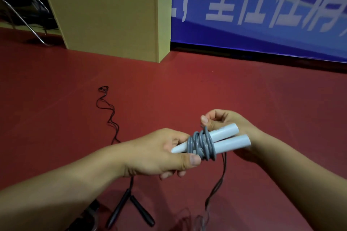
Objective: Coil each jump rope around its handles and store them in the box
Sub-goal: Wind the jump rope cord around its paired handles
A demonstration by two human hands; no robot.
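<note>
**Grey cord nearly wound on the white handles**

Grey plastic-looking cord (202, 145) sits in several tight turns around the middle of two pale, smooth handles (228, 138) held side by side in mid-air above the red floor (169, 88). The left hand (159, 153) grips the tapered ends of the pair, thumb pressed against the lowest turns. The right hand (227, 127) is cupped behind the thick ends, its fingertips pinching the cord where it leaves the coil at the top.

By its look the bundle is light. The handles are rigid and probably slick, so they could slide against each other if the left grip loosens. The cord seems springy rather than limp; its turns stand proud and overlap unevenly, and I would expect them to unwind unless the free end is tucked or kept under a thumb. The safest hold is across the coil itself, squeezing both handles together.

A thin dark cord hangs from below the hands toward the floor at the lower right (216, 189); whether it belongs to this rope I cannot tell.

On the floor near the bottom edge lies a second jump rope, its two black handles (129, 210) splayed apart and its thin black cord (109, 116) trailing away uncoiled. That cord looks far softer and thinner, likely to tangle.

Farther off, by the blue banner (262, 15), stands a tan wooden box (112, 20), well apart from both ropes.
</note>
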